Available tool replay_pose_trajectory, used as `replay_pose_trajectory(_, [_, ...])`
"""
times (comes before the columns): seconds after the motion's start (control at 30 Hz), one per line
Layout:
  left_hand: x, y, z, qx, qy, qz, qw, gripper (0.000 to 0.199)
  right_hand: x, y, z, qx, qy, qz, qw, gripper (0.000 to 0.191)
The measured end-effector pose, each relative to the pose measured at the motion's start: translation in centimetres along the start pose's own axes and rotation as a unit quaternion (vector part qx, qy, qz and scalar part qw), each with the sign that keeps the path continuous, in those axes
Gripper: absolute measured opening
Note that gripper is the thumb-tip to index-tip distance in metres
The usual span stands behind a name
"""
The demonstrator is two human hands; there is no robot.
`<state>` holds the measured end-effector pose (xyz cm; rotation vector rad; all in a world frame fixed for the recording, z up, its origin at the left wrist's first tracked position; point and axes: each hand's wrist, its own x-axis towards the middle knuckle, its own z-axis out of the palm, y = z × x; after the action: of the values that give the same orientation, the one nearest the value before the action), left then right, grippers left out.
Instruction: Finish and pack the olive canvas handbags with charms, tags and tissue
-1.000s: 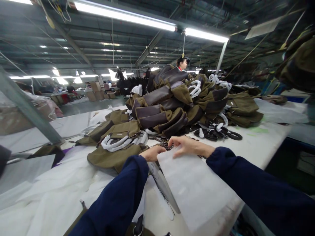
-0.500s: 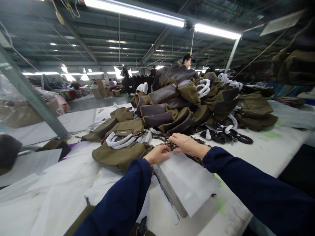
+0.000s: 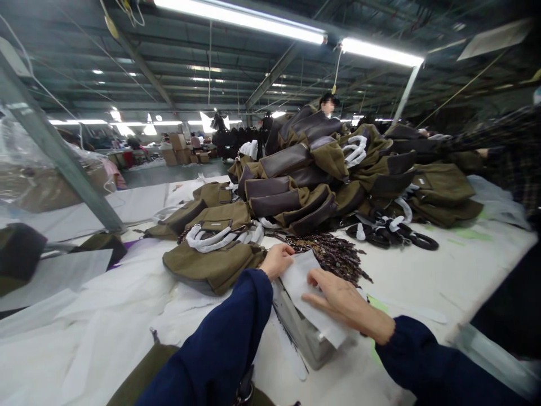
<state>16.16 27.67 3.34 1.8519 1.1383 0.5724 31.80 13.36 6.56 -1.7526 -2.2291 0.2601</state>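
"White sheet (image 3: 323,322) lies aslant atop a grey case (image 3: 302,332) on a pale worktable (image 3: 406,268), nr. ctr. of frame, just this side of dk. braided cords (image 3: 338,256)."

"And the grip?"

"L. hand (image 3: 278,261) is at the sheet's upper L. corner, thumb & fingertips close tog.; can't tell if it's pinching the sheet or only touching. R. hand (image 3: 342,299) is spread over the sheet's R. side, thumb & fingers apart, nothing clasped; contact w/ the surface can't be made out."

"What's nearby?"

"Olive bag (image 3: 215,265) w/ white-wrapped handles, just L. of the L. hand. Beyond the cords, a big pile of bags (image 3: 296,186), olive w/ dk. brown panels; blk. straps (image 3: 376,234) lie at its R. foot."

"Anyone else in shot?"

"One person (image 3: 328,99) behind the pile, mostly hidden, & a co-worker's dk. checked sleeve (image 3: 513,135), far R., extended toward the bags. Strip lights (image 3: 240,20) o'head."
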Motion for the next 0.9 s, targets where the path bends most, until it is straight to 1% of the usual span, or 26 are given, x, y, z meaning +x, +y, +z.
replay_pose_trajectory(0.13, [0.8,-0.3,0.5,0.035,0.019,-0.015,0.999,0.028,0.6,1.2,0.3,0.037,-0.012,0.014,0.999,0.029])
replay_pose_trajectory(0.23, [0.8,-0.3,0.3,0.062,0.013,0.005,0.998,0.027,0.8,1.8,0.5,0.066,-0.024,0.022,0.997,0.028])
replay_pose_trajectory(0.3, [0.5,0.2,-0.2,0.084,0.015,0.040,0.996,0.027,1.1,2.3,0.7,0.080,-0.035,0.026,0.996,0.026])
replay_pose_trajectory(0.4, [-0.1,1.4,-1.1,0.122,0.014,0.129,0.984,0.033,1.6,3.2,0.9,0.081,-0.043,0.028,0.995,0.025])
replay_pose_trajectory(0.47, [-0.4,2.4,-1.6,0.153,-0.021,0.190,0.970,0.035,1.8,3.7,1.0,0.081,-0.045,0.026,0.995,0.025])
replay_pose_trajectory(0.53, [-0.3,3.3,-1.7,0.190,-0.079,0.231,0.951,0.032,1.9,4.0,1.1,0.089,-0.044,0.024,0.995,0.024])
replay_pose_trajectory(0.6, [0.1,3.9,-1.7,0.231,-0.131,0.250,0.931,0.029,2.0,4.1,1.2,0.092,-0.041,0.026,0.995,0.023])
replay_pose_trajectory(0.63, [0.4,4.1,-1.6,0.251,-0.148,0.252,0.923,0.029,1.9,4.0,1.2,0.091,-0.038,0.028,0.995,0.022])
replay_pose_trajectory(0.77, [1.1,4.2,-1.7,0.316,-0.173,0.256,0.897,0.027,1.6,3.3,1.3,0.072,-0.024,0.029,0.997,0.019])
replay_pose_trajectory(0.9, [0.9,4.0,-2.3,0.359,-0.190,0.263,0.875,0.030,1.1,2.2,1.4,0.054,-0.001,0.016,0.998,0.014])
